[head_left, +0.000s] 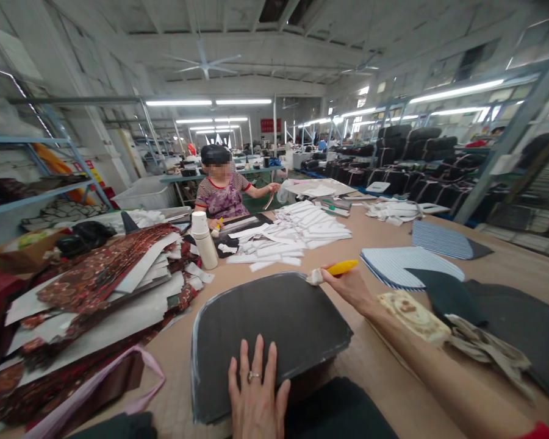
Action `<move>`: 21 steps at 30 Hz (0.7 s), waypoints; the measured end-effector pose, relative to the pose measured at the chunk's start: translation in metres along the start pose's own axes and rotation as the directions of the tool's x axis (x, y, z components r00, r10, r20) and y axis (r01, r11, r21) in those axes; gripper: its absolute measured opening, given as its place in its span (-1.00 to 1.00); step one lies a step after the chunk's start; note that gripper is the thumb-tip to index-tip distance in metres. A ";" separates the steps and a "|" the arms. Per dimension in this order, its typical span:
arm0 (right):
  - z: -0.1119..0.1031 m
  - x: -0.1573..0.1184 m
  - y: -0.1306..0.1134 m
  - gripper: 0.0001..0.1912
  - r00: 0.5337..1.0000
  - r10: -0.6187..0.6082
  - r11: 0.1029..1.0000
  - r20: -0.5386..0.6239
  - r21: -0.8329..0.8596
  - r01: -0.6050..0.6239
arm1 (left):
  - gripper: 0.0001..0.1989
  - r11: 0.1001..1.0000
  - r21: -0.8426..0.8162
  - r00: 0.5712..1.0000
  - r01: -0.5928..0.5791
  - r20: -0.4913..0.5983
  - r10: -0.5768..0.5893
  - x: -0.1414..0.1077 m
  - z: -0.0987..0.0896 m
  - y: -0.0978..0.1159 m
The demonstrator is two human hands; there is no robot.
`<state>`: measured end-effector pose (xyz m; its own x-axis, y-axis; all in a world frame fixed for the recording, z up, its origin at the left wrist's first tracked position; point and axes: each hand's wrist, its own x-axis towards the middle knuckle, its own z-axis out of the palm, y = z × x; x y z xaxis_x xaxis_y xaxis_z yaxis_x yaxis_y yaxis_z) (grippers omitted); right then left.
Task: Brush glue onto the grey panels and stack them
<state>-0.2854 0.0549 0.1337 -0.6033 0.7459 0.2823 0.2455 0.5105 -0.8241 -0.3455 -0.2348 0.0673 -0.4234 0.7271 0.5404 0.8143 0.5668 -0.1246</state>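
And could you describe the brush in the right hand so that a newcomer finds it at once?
On the brown table lies a large dark panel under the spread left hand. At the panel's far right corner, the right hand holds the yellow-handled brush. It is nearer the camera than the co-worker's similar brush.

Yellow-handled brush [343, 267], dark grey panel [265, 308], blue-and-white striped fabric [405, 262]

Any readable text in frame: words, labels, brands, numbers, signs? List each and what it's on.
None readable.
Red banner, far back: marks too small to read.
Red-and-yellow sign, at left: too blurred.
Brush, panel, bottle: no lettering visible.
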 end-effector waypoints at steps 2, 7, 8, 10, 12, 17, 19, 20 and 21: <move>-0.006 -0.012 -0.001 -0.78 1.000 0.004 1.000 -0.021 -0.028 -0.005 | -0.52 0.999 -0.006 0.999 -0.041 -0.007 0.041 0.000 0.000 -0.003; -0.018 -0.045 -0.008 -0.77 0.999 0.021 0.997 -0.036 -0.072 -0.024 | -0.54 1.000 -0.003 1.000 -0.023 -0.009 0.023 0.001 -0.001 -0.004; -0.020 -0.053 -0.009 -0.76 0.999 0.025 0.996 -0.039 -0.090 -0.028 | -0.54 0.999 -0.012 1.000 -0.029 -0.005 0.029 0.001 -0.001 -0.004; -0.025 -0.071 -0.012 -0.75 0.998 0.015 0.989 -0.053 -0.147 -0.023 | -0.54 0.999 -0.036 0.999 -0.030 0.010 0.031 0.002 -0.002 -0.004; -0.032 -0.094 -0.014 -0.75 0.994 -0.023 0.978 -0.103 -0.208 0.001 | -0.55 0.999 -0.054 0.999 -0.008 0.030 0.010 0.003 -0.003 -0.003; -0.047 -0.155 -0.025 -0.80 0.969 -0.156 0.948 -0.190 -0.304 0.093 | -0.59 0.987 -0.140 0.992 0.074 0.115 -0.058 0.009 -0.014 0.007; -0.053 -0.173 -0.036 -0.80 0.962 -0.157 0.958 -0.223 -0.271 0.093 | -0.60 0.963 -0.239 0.979 0.126 0.185 -0.082 0.014 -0.027 0.007; -0.055 -0.178 -0.042 -0.79 0.959 -0.139 0.969 -0.248 -0.234 0.080 | -0.61 0.939 -0.305 0.971 0.160 0.222 -0.094 0.016 -0.036 0.003; -0.057 -0.182 -0.049 -0.77 0.960 -0.114 0.980 -0.257 -0.188 0.066 | -0.61 0.901 -0.380 0.960 0.207 0.254 -0.113 0.019 -0.046 -0.005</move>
<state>-0.1446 -0.0815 0.1505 -0.4120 0.7675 0.4911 0.3436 0.6300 -0.6964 -0.3388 -0.2418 0.1161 -0.5998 0.7328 0.3214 0.7974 0.5141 0.3160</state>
